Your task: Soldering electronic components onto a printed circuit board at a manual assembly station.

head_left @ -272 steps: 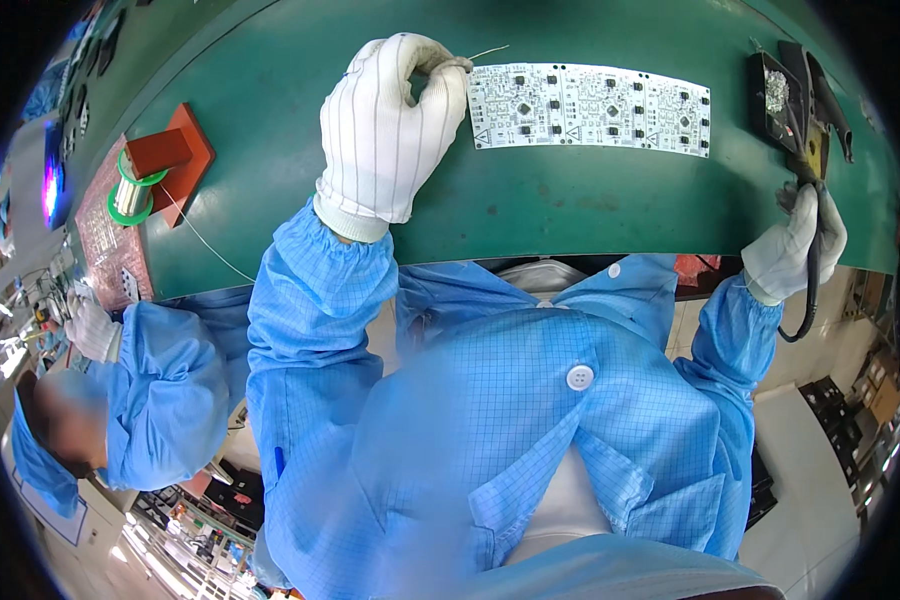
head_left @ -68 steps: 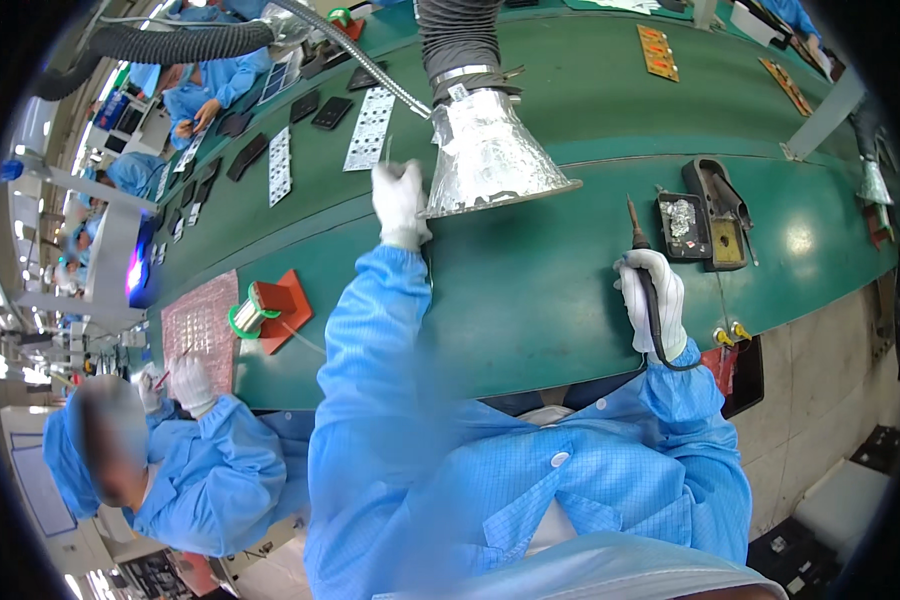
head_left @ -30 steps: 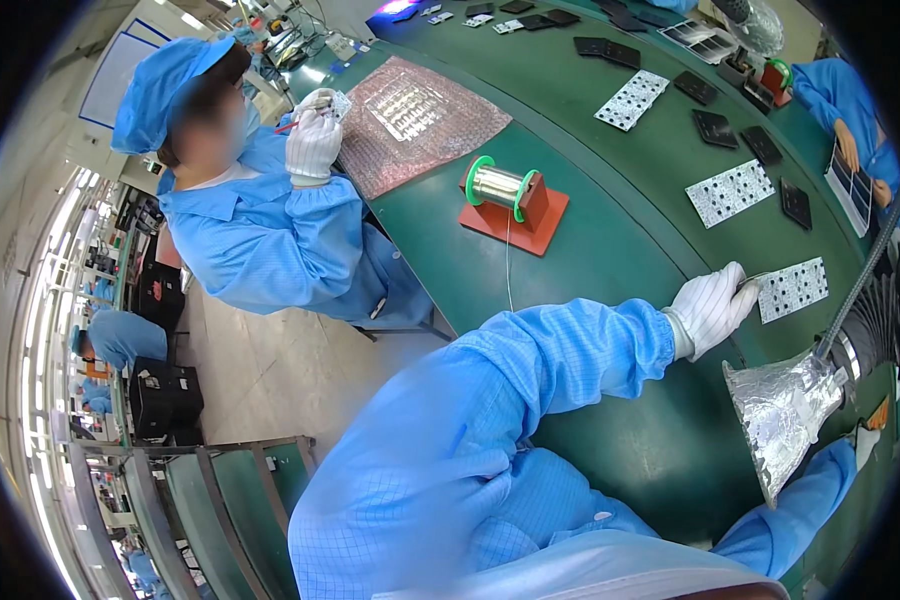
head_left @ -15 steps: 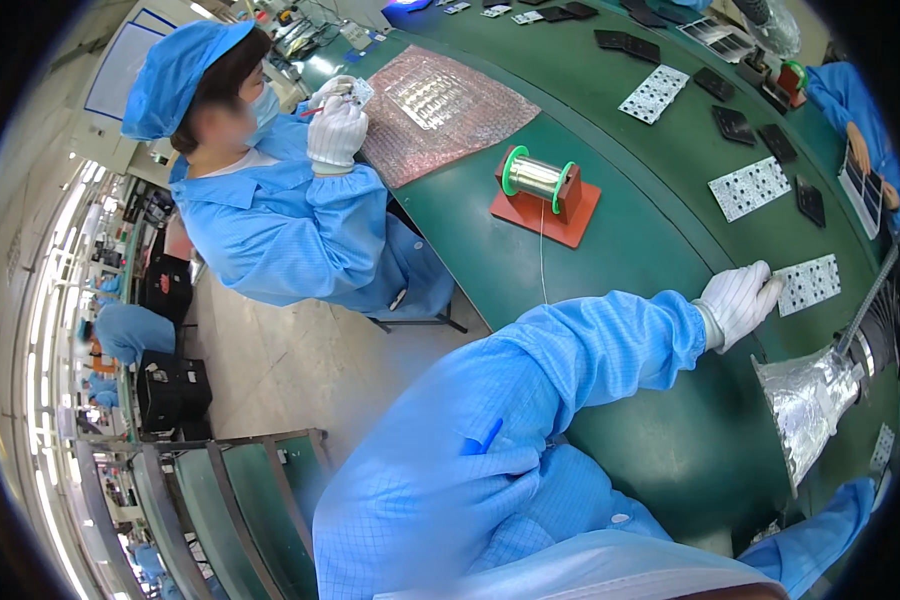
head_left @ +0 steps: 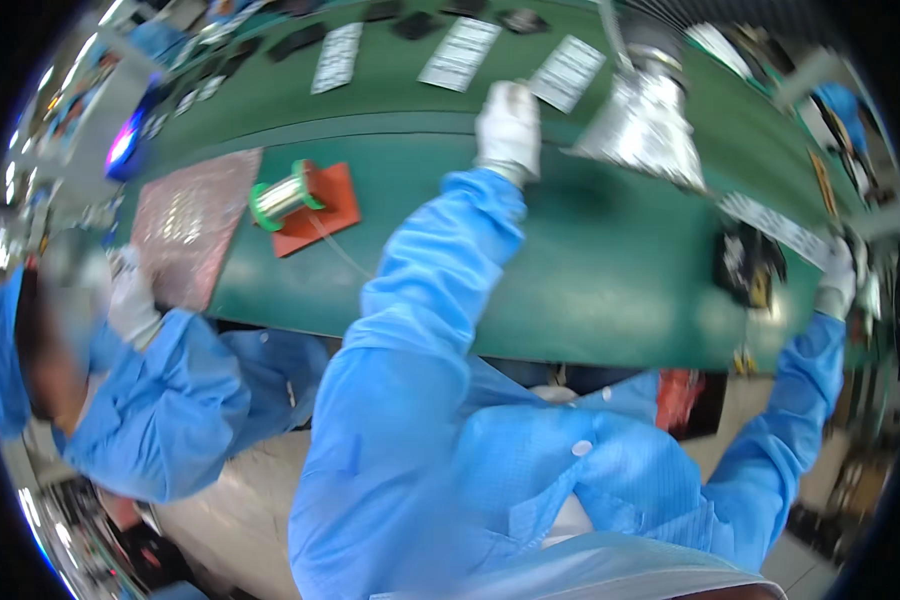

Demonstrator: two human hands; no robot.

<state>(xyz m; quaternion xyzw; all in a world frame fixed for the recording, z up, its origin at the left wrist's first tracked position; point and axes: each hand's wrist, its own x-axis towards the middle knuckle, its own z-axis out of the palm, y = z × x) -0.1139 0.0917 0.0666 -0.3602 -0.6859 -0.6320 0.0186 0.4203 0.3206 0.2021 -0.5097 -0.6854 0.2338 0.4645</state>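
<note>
Markings on the white PCB lying on the far side of the green table, & on the long PCB strip over at R, are too blurred to read. Hands well apart: L hand curled by the PCB's near corner, R hand at the strip's R end, can't tell if either's clamped on it. Blk tray beside the strip has stuff inside, too smeared to ID; green-ended spool's wound w/ silvery wire, foil hood's hose cut off up top.
</note>
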